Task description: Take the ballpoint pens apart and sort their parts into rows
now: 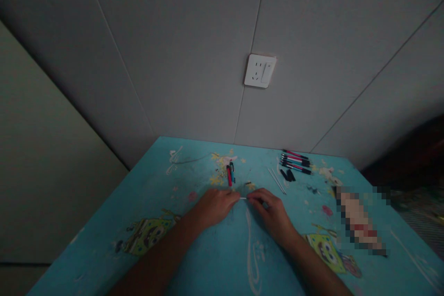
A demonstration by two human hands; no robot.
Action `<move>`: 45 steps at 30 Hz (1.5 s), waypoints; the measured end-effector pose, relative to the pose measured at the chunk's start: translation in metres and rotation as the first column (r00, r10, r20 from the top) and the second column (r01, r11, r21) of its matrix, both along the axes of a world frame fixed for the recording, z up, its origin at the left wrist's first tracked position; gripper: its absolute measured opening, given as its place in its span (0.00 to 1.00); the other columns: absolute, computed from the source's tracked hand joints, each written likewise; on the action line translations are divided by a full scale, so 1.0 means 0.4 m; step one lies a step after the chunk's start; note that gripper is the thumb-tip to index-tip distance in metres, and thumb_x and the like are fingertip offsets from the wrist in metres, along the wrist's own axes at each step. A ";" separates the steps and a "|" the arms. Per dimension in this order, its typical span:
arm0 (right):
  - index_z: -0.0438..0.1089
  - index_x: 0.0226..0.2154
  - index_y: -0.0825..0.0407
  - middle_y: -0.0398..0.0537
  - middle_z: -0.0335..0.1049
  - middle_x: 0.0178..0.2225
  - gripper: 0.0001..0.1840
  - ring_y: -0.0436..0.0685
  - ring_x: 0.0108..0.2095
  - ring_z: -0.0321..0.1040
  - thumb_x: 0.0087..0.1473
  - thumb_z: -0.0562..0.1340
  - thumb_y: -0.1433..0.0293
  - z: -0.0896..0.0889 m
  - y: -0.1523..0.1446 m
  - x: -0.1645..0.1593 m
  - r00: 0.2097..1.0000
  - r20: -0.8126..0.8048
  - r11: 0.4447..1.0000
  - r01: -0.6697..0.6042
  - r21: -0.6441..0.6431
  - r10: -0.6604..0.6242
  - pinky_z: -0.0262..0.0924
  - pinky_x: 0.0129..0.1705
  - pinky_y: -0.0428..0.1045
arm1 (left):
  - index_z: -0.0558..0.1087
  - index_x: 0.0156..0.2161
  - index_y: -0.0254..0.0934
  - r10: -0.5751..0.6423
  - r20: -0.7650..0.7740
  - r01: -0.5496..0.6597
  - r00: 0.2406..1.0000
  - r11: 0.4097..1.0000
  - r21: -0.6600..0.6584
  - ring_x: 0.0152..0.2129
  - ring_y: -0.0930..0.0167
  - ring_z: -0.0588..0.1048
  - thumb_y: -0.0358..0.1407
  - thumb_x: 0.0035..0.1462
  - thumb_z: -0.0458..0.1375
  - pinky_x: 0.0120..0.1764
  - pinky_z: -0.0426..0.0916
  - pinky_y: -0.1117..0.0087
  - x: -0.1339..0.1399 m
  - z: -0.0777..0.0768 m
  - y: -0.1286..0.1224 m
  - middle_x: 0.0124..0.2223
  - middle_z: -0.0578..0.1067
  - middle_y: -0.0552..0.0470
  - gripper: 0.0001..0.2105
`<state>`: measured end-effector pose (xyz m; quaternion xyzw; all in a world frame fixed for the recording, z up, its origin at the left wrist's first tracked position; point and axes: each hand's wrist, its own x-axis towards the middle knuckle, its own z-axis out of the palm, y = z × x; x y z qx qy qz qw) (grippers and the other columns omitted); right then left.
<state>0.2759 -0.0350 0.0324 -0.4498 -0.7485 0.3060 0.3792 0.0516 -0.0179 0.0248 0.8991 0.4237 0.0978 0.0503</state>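
My left hand (215, 204) and my right hand (269, 207) face each other low over the table. Between their pinched fingertips runs a thin white stick, which looks like a pen refill (243, 198); both hands are closed on it, and their fingers hide its ends. Just beyond my left hand lie a red pen barrel (229, 175) and a blue pen piece (232, 172), side by side. Past my right hand are two thin white refills (276, 181) and some short black pen parts (287, 175). A small dark piece (248, 183) lies beyond my fingertips.
Several pens (296, 161) lie in a stack at the back right of the blue cartoon-patterned table (215, 259). Small dark bits (314, 190) rest on its right side, near a blurred-out long item (360, 219). A grey wall with a socket (260, 70) stands behind.
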 end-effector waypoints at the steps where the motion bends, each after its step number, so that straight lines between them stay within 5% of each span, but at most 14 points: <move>1: 0.75 0.40 0.48 0.48 0.73 0.39 0.08 0.55 0.40 0.70 0.62 0.59 0.68 0.000 0.001 0.003 1.000 0.005 1.000 0.009 0.006 -0.009 0.63 0.45 0.50 | 0.72 0.41 0.41 0.002 0.000 -0.002 1.000 1.000 -0.003 0.32 0.69 0.77 0.34 0.65 0.51 0.34 0.68 0.72 0.000 -0.001 0.001 0.36 0.77 0.53 0.07; 35: 0.75 0.39 0.48 0.47 0.73 0.37 0.09 0.54 0.38 0.69 0.62 0.59 0.68 -0.014 0.009 -0.009 1.000 -0.023 1.000 -0.006 0.027 0.007 0.63 0.42 0.48 | 0.72 0.43 0.42 0.015 0.032 -0.013 0.999 0.998 -0.061 0.31 0.71 0.77 0.34 0.67 0.48 0.34 0.67 0.74 -0.006 -0.012 0.014 0.34 0.77 0.54 0.09; 40: 0.72 0.48 0.48 0.44 0.74 0.35 0.13 0.52 0.35 0.70 0.59 0.62 0.68 -0.025 0.004 -0.027 0.998 -0.052 0.999 0.024 -0.037 -0.026 0.64 0.41 0.47 | 0.72 0.42 0.41 -0.001 0.017 0.002 1.000 0.999 -0.047 0.31 0.69 0.78 0.35 0.68 0.46 0.33 0.67 0.73 0.001 -0.015 0.004 0.34 0.77 0.52 0.11; 45: 0.69 0.52 0.48 0.41 0.75 0.31 0.18 0.51 0.31 0.71 0.59 0.62 0.65 -0.026 0.000 -0.036 0.995 -0.086 0.995 0.037 -0.089 -0.044 0.64 0.37 0.46 | 0.67 0.55 0.44 -0.019 0.067 0.021 0.998 1.000 -0.022 0.34 0.67 0.79 0.41 0.68 0.49 0.35 0.70 0.71 0.012 -0.026 -0.006 0.41 0.78 0.50 0.14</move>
